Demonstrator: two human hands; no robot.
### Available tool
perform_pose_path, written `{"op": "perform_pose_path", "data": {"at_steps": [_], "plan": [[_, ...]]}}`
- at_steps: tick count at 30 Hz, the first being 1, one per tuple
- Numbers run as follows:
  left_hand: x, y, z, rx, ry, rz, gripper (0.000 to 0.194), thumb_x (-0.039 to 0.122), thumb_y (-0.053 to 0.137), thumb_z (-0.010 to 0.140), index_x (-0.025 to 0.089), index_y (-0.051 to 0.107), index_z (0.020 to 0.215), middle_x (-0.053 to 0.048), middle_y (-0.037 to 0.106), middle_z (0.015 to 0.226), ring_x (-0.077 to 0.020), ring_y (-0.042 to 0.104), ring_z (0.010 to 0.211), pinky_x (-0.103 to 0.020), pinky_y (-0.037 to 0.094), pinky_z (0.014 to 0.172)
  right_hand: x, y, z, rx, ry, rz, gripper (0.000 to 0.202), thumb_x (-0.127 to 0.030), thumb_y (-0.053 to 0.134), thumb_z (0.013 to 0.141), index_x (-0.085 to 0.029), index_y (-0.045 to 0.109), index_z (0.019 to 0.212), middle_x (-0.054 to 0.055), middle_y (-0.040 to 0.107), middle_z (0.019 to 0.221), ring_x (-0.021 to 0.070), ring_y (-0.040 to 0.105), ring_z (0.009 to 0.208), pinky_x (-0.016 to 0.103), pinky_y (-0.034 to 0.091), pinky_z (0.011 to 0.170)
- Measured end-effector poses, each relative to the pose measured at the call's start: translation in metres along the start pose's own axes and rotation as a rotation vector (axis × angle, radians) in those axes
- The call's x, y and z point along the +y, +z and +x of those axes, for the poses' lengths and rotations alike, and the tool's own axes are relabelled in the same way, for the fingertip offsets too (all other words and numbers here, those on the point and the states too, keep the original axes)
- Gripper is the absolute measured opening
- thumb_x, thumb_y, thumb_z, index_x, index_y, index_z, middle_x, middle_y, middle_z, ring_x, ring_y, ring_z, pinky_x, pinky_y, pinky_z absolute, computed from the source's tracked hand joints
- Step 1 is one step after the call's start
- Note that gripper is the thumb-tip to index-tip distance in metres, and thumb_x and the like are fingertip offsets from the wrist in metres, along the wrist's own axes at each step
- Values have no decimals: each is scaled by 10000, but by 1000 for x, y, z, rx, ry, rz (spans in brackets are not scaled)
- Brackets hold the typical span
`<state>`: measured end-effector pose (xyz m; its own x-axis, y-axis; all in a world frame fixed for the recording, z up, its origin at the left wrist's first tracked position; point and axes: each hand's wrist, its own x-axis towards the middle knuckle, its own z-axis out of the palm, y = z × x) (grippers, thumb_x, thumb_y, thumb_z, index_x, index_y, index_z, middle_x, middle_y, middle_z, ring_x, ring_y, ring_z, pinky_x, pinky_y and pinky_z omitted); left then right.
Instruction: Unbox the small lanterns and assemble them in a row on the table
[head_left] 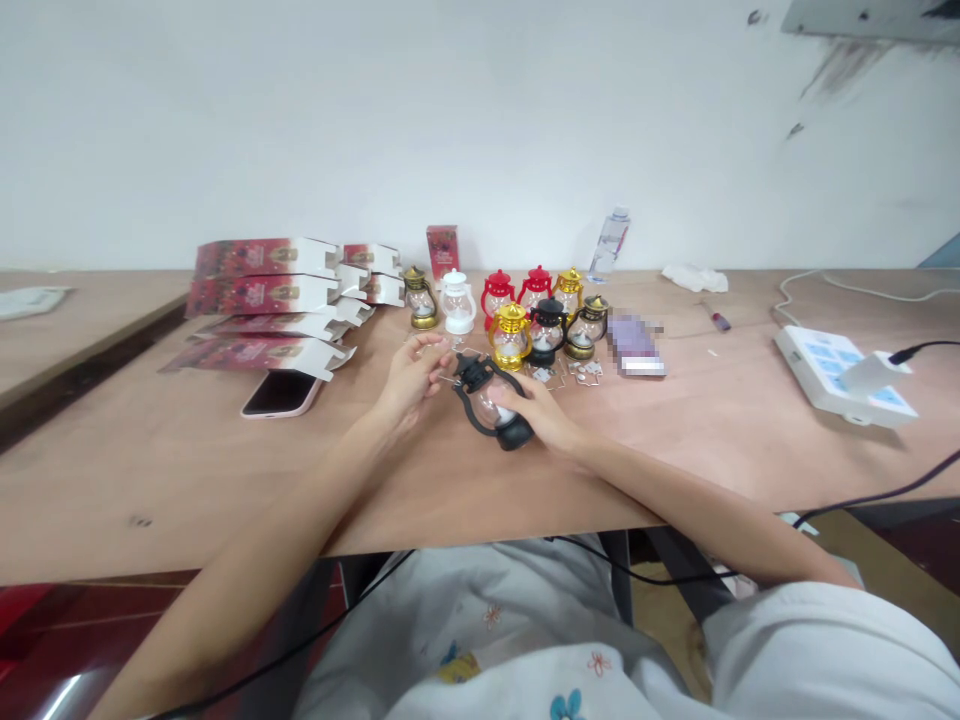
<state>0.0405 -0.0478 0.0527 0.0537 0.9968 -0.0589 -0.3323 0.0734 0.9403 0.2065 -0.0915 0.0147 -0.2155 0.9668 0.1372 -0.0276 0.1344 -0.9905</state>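
A small black toy lantern with a clear globe is tilted in my right hand, whose fingers wrap round its body. Beside the lantern's top, my left hand is closed in a pinch on a thin wire handle that reaches toward the cap. Whether the wire is hooked into the lantern is too small to tell. Just beyond my hands stand several finished-looking lanterns, among them a gold one, a black one, a white one and a bronze one. More wire handles lie in front of them.
Red-and-white folded boxes are stacked at the left, with a phone by them. An upright red box, a plastic bottle and a tissue are at the back. A power strip with cables lies right.
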Motion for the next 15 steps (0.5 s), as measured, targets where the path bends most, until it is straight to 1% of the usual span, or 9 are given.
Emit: {"op": "perform_pose_path", "data": {"at_steps": [6, 9, 11, 15], "plan": [[-2, 3, -2, 7, 64, 57, 224, 131, 633, 723, 184, 443, 829, 97, 487, 489, -1, 291, 327, -90, 124, 309, -2, 0, 0, -3, -2, 17, 305, -436, 673, 724, -212, 665, 931, 10, 686, 958, 191, 621, 917, 334, 507, 831], [-4, 5, -3, 17, 76, 73, 236, 142, 640, 725, 190, 431, 826, 104, 485, 473, -3, 285, 324, -94, 125, 313, -3, 1, -1, 20, 15, 7, 314, -439, 670, 727, -217, 664, 949, 11, 687, 966, 194, 622, 930, 334, 511, 834], [-4, 5, -3, 7, 80, 85, 247, 151, 650, 720, 191, 431, 826, 105, 488, 470, -5, 289, 324, -96, 127, 316, -3, 1, -2, 14, 14, 23, 313, -436, 670, 728, -222, 662, 956, 10, 688, 973, 195, 625, 930, 334, 515, 832], [-5, 1, 0, -8, 142, 126, 263, 175, 674, 711, 192, 439, 826, 99, 513, 478, -11, 327, 326, -96, 186, 333, -3, 1, -4, -27, 38, 46, 320, -477, 642, 752, -230, 659, 956, 9, 693, 890, 194, 642, 830, 336, 541, 746]]}}
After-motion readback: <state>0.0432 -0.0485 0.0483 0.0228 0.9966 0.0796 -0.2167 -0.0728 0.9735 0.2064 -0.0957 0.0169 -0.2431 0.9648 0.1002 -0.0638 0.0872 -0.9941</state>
